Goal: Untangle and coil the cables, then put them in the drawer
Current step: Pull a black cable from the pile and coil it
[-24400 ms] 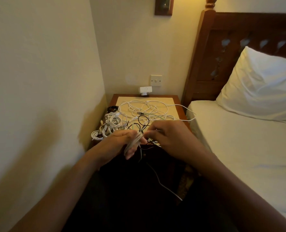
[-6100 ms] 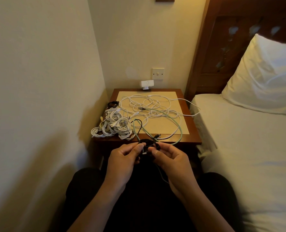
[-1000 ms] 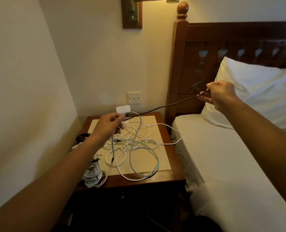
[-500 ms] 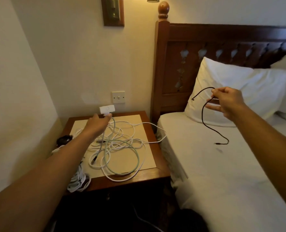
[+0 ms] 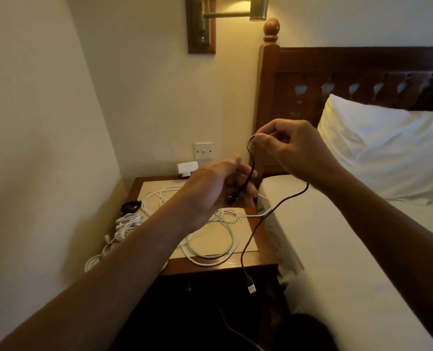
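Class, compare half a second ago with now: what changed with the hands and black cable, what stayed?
The left hand rose from the nightstand and gripped the black cable; the right hand, still pinching it, swung in from over the bed. The white cables stayed put.

Loose cables on the nightstand, coiled bundle at its left edge, bed to the right

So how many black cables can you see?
2. One black cable hangs between the left hand and right hand, its plug dangling. A small black coil lies at the table's left edge. More may hide in the white tangle.
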Available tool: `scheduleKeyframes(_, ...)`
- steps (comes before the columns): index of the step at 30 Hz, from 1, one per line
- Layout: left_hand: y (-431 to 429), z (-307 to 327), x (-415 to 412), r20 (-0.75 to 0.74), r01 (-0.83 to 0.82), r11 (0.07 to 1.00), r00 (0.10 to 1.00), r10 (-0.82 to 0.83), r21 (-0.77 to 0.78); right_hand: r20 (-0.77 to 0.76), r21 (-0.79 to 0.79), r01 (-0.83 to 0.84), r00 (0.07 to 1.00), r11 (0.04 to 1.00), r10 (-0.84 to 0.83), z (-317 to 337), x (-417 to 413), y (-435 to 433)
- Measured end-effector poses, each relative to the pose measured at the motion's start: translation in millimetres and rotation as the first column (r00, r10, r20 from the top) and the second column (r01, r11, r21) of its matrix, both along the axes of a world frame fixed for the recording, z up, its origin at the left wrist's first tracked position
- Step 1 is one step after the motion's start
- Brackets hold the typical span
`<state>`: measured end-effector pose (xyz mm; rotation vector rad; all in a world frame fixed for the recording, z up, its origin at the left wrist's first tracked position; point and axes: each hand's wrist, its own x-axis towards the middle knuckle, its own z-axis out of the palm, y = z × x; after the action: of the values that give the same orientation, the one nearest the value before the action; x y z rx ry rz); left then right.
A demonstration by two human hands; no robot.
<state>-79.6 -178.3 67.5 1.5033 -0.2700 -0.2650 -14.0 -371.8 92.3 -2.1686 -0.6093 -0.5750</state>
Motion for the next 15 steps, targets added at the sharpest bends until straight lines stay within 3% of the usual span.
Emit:
scheduleKeyframes(2,21,7,-37,-0.023,0.042,0.99,0.999,-0.045,-0.132,0.071,-0.006,0.002,0.997,1.0,-0.001,-6,-5,13)
scheduleKeyframes(5,55,8,-73,-0.029,-0.097,0.981,0.995,0.093,-0.169,0.061,-0.02,-0.055,0.997,0.998,0.056,-18,-13,31)
scheduleKeyframes(7,89,3,-81,-0.018,-0.268,0.953,0.963,0.268,-0.139,0.026,-0.112,-0.127,0.991,0.986,0.131,-32,-18,38)
scheduleKeyframes(9,130,-3,-79,0.104,-0.469,0.883,0.879,0.465,0.011,-0.033,-0.164,-0.175,0.985,0.971,0.172,-53,-22,39)
scheduleKeyframes(10,152,-9,-75,0.241,-0.569,0.805,0.815,0.527,0.168,-0.092,-0.165,-0.176,0.982,0.97,0.163,-66,-20,34)
scheduleKeyframes(11,177,-19,-71,0.417,-0.655,0.662,0.75,0.513,0.364,-0.154,-0.181,-0.165,0.978,0.97,0.137,-79,-18,26)
scheduleKeyframes(12,201,-31,-68,0.561,-0.706,0.461,0.708,0.429,0.538,-0.211,-0.22,-0.146,0.973,0.964,0.099,-91,-15,16)
scheduleKeyframes(13,223,-45,-67,0.625,-0.71,0.265,0.701,0.342,0.652,-0.266,-0.281,-0.117,0.963,0.953,0.04,-104,-12,3)
scheduleKeyframes(14,241,-59,-67,0.629,-0.687,0.136,0.715,0.305,0.714,-0.32,-0.336,-0.083,0.947,0.938,-0.031,-116,-11,-11)
scheduleKeyframes(15,251,-71,-68,0.609,-0.658,0.076,0.73,0.31,0.749,-0.372,-0.377,-0.053,0.923,0.925,-0.099,-126,-12,-24)
